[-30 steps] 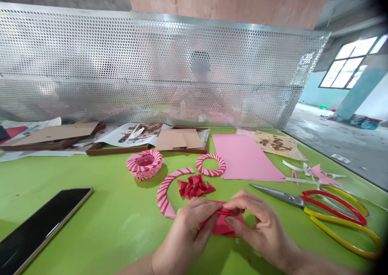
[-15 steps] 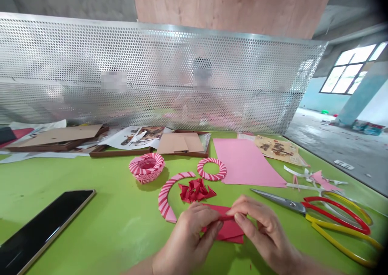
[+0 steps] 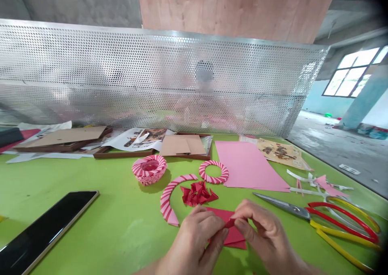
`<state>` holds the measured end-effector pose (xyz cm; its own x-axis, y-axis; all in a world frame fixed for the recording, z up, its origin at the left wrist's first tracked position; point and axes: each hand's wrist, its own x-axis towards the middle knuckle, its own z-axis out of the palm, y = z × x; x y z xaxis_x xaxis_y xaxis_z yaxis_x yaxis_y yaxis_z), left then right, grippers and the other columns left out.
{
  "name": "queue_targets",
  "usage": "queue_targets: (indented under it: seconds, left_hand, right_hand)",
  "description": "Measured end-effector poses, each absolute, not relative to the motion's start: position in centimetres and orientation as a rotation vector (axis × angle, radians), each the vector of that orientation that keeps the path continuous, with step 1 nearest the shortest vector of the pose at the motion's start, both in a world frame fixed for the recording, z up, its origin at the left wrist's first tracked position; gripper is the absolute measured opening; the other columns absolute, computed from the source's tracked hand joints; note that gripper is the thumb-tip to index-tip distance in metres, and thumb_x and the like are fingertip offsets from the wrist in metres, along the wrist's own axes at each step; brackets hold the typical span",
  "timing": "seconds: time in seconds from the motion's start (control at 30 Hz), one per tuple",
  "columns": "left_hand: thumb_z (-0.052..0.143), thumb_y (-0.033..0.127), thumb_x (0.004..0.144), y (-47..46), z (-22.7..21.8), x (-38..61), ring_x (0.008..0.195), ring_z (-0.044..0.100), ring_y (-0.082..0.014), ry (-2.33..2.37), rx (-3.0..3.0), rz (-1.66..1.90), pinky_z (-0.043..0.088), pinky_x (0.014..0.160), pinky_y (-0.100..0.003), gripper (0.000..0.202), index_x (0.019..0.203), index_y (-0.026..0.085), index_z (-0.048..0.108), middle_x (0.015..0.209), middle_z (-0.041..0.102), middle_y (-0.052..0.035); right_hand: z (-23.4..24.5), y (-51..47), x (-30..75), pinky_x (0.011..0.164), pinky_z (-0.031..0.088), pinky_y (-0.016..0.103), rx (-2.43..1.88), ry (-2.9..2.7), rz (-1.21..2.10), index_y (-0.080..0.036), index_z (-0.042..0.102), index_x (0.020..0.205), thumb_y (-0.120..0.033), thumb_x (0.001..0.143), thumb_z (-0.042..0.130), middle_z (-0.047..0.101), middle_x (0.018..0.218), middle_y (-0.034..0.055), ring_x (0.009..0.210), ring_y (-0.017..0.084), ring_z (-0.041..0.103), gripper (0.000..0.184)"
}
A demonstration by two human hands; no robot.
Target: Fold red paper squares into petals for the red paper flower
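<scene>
My left hand [image 3: 197, 236] and my right hand [image 3: 263, 230] meet low in the middle of the view, both pinching a small folded piece of red paper [image 3: 230, 223] between fingertips. Beneath them lie flat red paper sheets [image 3: 235, 238] on the green table [image 3: 121, 222]. Just beyond my fingers sits a pile of folded red paper triangles [image 3: 197, 194]. A curved pink-and-red striped arc [image 3: 169, 196] lies to its left, a striped ring [image 3: 214, 172] behind it, and a small striped woven bowl [image 3: 149, 169] farther left.
Red-and-yellow scissors [image 3: 327, 220] lie at the right, near paper scraps [image 3: 318, 182]. A pink sheet [image 3: 247, 166] lies behind. A dark phone [image 3: 45, 228] rests at the left. Cardboard and frames [image 3: 63, 139] line a perforated metal screen [image 3: 157, 77], with a person behind it.
My hands have slid slightly toward me and kept working the small red fold; the camera tilted up a little. Nothing else on the table moved.
</scene>
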<state>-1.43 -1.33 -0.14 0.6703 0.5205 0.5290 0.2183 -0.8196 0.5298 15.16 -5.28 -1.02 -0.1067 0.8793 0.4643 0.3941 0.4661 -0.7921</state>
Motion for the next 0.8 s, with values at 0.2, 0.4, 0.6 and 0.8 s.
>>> queue_targets:
  seconds: [0.2,0.4,0.6,0.8]
  left_hand:
    - [0.044,0.015,0.081,-1.7,0.7,-1.3,0.05,0.046,-0.0097,0.691,2.352,0.941,0.035,0.05,-0.018,0.022,0.06,0.015,0.05,0.053,0.053,-0.0001]
    - [0.045,0.018,0.08,-1.4,-0.2,-1.3,0.05,0.047,-0.0101,0.771,2.283,0.944,0.035,0.048,-0.018,0.023,0.06,0.013,0.056,0.053,0.055,-0.0009]
    - [0.048,0.015,0.077,-1.2,-0.3,-1.2,0.057,0.053,-0.0125,0.787,2.11,0.924,0.04,0.052,-0.019,0.016,0.078,0.014,0.064,0.064,0.063,-0.0035]
    - [0.044,0.016,0.079,-1.5,0.2,-1.2,0.051,0.046,-0.011,0.792,2.224,0.858,0.035,0.047,-0.019,0.022,0.063,0.012,0.059,0.054,0.054,-0.0015]
  right_hand:
    - [-1.1,-5.4,15.1,0.054,0.036,0.022,-1.151,-1.721,0.607,-0.017,0.054,0.071,-0.025,0.085,0.042,0.048,0.064,0.0002,0.058,0.013,0.046,0.02]
    - [-1.1,-5.2,15.2,0.055,0.035,0.021,-1.158,-1.685,0.64,-0.018,0.053,0.07,-0.024,0.086,0.04,0.047,0.064,-0.0008,0.059,0.012,0.046,0.022]
    - [-1.3,-5.3,15.4,0.058,0.036,0.021,-1.125,-1.774,0.619,-0.018,0.056,0.073,-0.021,0.085,0.044,0.052,0.067,0.0003,0.063,0.012,0.048,0.017]
    - [-1.0,-5.1,15.4,0.056,0.035,0.022,-1.158,-1.795,0.573,-0.016,0.052,0.068,-0.022,0.084,0.046,0.047,0.062,-0.0009,0.06,0.012,0.045,0.018]
